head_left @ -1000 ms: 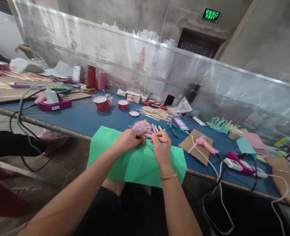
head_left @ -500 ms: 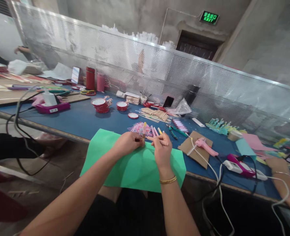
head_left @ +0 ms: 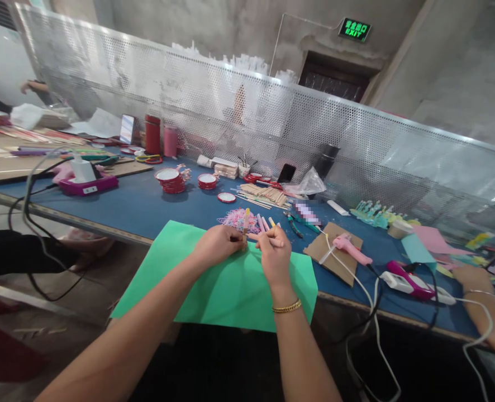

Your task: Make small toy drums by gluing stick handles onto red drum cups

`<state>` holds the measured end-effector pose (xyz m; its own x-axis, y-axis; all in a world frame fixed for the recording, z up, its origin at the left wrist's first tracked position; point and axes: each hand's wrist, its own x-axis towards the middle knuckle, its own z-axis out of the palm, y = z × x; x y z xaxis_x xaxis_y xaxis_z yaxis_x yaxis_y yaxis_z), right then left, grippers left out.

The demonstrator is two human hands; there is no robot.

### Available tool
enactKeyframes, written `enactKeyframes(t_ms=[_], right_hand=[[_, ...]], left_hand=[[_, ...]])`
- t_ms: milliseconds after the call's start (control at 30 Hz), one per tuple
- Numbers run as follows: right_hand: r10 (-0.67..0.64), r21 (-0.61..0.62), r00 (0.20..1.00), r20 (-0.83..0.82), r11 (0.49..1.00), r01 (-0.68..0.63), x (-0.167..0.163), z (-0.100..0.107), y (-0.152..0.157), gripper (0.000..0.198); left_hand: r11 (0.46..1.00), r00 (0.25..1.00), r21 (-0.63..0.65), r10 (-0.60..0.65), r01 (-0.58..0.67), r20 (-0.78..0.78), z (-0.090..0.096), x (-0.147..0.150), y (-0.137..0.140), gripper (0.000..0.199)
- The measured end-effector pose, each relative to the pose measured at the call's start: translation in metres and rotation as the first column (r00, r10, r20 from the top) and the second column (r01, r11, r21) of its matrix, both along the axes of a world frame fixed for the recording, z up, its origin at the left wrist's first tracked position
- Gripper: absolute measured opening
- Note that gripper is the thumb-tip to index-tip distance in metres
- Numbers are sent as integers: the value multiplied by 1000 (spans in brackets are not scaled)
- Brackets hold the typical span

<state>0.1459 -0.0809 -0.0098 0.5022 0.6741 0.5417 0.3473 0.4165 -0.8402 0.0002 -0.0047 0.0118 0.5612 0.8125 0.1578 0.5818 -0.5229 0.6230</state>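
My left hand (head_left: 218,247) is closed, pinching a small upright wooden stick (head_left: 246,219) with a yellow top. My right hand (head_left: 276,257), with a gold bracelet at the wrist, grips a pale pink marker pen (head_left: 253,237). The pen's tip points left and meets or nearly meets the stick; I cannot tell which. Beneath both hands a green sheet (head_left: 222,296) hangs over the table's front edge. A pile of pink and purple loops (head_left: 233,218) lies just behind my hands. Beside it are several more pens (head_left: 263,223).
Green-handled pliers (head_left: 294,224) and a pink glue gun (head_left: 352,249) on cardboard (head_left: 338,268) lie to the right. Further back are wooden sticks (head_left: 268,194) and red-rimmed round discs (head_left: 170,180). Cables run from a purple power strip (head_left: 413,282). Another person's arm (head_left: 482,301) rests at far right.
The green sheet's lower left corner has spread out further to the left and down. Both hands keep nearly the same place and hold.
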Motion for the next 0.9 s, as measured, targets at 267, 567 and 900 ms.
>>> enactKeyframes(t_ms=[267,567,900], right_hand=[[7,7,1000,8,1000,-7,1,-2,2,27],[19,-1,1000,13,1000,-19,2,-4,2,28],[26,-2,1000,-10,1000,-26,0,-3,1,27]], left_hand=[[1000,1000,-6,-8,8,9,1,1,-1,26],[1000,1000,1,13,-13,-5,1,0,-3,24],[999,999,29,-14,13,28,-3,-1,0,19]])
